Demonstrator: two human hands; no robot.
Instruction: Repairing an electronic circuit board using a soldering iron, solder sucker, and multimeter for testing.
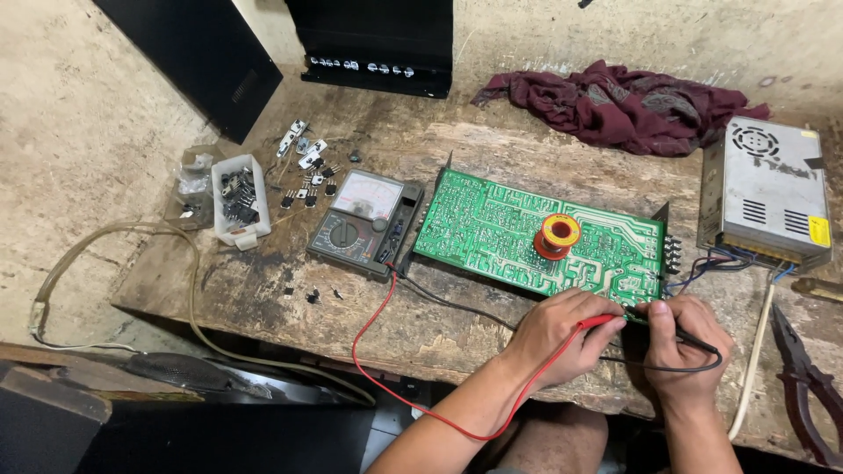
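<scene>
- The left hand is closed around a red test probe, fingers pinching its slim plastic shaft, tip aimed at the near edge of the green circuit board.
- The right hand grips a black test probe the same way, its tip just beside the red one at the board's near right corner.
- Both probes look light, stiff and smooth; I judge they are best held pen-fashion near the tip, as now, for a steady point.
- The board lies flat on the desk, directly ahead of both hands, touching or nearly touching the probe tips. It looks thin, rigid and fragile, best taken by its edges, away from the solder side.
- A small reel of solder rests on the board, ahead of the left hand.
- The red lead and black lead are soft and slack, running left to the analogue multimeter just beside the board's left end.
- Pliers lie right of the right hand.
</scene>
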